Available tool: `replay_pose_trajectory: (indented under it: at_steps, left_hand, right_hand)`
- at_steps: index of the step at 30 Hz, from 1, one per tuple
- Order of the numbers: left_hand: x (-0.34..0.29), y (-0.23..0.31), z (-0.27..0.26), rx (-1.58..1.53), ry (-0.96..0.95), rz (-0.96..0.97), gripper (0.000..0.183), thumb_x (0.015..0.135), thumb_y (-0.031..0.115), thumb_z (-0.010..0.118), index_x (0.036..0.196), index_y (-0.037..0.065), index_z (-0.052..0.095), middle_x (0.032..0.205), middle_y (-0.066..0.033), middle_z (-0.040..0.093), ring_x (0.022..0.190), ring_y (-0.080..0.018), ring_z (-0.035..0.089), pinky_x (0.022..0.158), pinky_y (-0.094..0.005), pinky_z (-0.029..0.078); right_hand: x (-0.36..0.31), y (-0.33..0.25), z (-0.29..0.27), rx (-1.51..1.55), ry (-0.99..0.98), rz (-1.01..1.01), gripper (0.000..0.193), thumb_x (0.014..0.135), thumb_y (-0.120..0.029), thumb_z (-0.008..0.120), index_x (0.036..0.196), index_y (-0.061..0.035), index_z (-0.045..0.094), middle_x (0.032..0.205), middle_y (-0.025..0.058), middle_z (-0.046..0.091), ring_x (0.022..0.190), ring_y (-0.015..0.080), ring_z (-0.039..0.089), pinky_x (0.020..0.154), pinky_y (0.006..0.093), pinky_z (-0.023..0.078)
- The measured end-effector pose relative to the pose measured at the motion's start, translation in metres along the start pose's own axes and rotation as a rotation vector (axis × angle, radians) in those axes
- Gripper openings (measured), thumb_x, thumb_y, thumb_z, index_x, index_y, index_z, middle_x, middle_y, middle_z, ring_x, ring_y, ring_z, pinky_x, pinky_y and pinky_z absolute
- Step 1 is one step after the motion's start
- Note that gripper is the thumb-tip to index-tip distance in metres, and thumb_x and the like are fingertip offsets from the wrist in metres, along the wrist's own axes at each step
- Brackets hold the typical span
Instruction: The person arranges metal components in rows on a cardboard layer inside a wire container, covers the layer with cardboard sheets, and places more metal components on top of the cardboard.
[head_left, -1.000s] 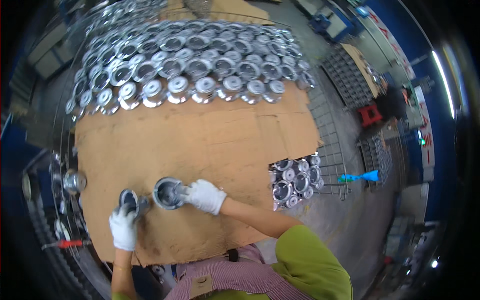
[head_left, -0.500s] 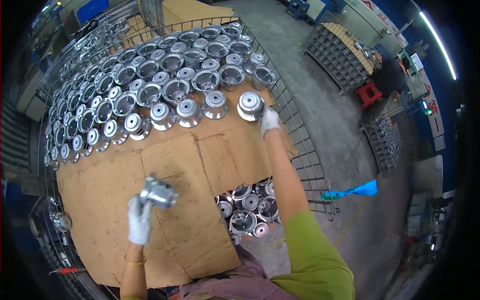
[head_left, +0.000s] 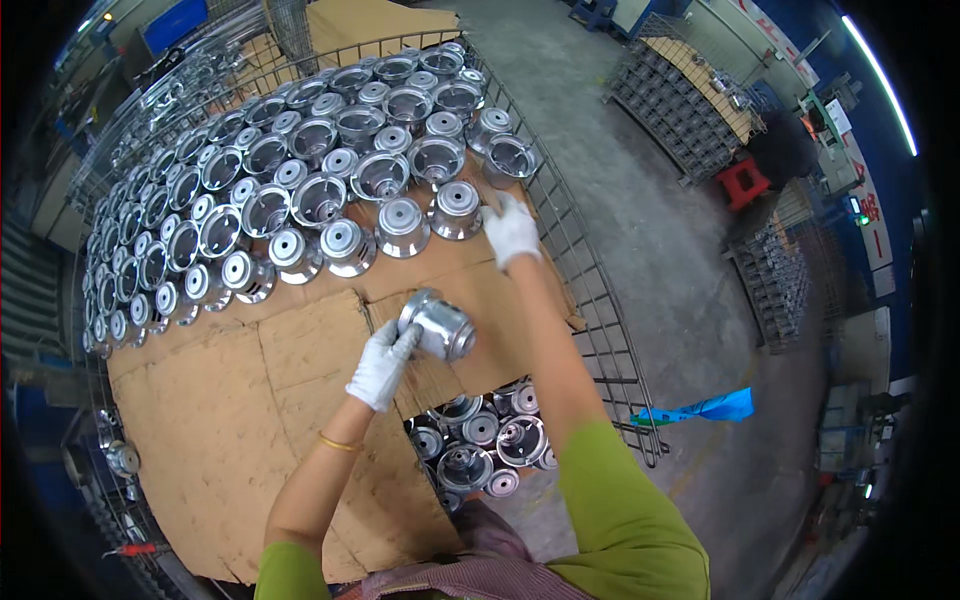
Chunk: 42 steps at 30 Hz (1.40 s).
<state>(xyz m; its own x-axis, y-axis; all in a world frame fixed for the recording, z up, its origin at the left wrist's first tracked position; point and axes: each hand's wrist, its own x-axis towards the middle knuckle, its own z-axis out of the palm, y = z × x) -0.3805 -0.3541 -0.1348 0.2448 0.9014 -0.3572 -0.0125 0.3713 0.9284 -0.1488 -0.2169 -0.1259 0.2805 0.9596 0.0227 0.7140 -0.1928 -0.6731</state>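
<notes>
A shiny metal cup-shaped part with a wide flange (head_left: 440,326) is tilted on its side above the cardboard, gripped at its flanged end by my white-gloved left hand (head_left: 382,366). At the right end of the front row stands another metal cup, its closed end up (head_left: 457,210). My gloved right hand (head_left: 512,230) is just to the right of that cup, fingers apart and close to its base; whether they touch it I cannot tell. Rows of similar cups (head_left: 320,200) cover the far part of the cardboard sheet (head_left: 230,420), some with open mouths up, some turned over.
A wire-mesh cage (head_left: 590,290) surrounds the stack on the right and far sides. Below a cut-out in the cardboard, more metal cups (head_left: 465,467) show. A blue strip (head_left: 700,408) hangs by the cage corner. A red stool (head_left: 743,182) and other loaded cages (head_left: 685,100) stand right.
My left hand has brought its cup right and farther from me. The cup my right hand held now stands in the front row, and that hand has come off it.
</notes>
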Motion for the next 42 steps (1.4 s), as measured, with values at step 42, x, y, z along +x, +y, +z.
replay_pose_trajectory:
  at_steps: [42]
  left_hand:
    - [-0.069, -0.036, -0.007, 0.981, 0.112, 0.45, 0.047, 0.08, 0.029, 0.069, 0.117, 0.006, 0.053, 0.119, -0.0131, 0.055, 0.105, -0.0335, 0.054, 0.088, -0.0446, 0.044]
  right_hand:
    - [0.09, 0.019, 0.01, -0.755, 0.16, -0.368, 0.027, 0.08, -0.023, 0.058, 0.104, -0.0158, 0.067, 0.095, 0.013, 0.068, 0.101, 0.0273, 0.06, 0.101, 0.0432, 0.034]
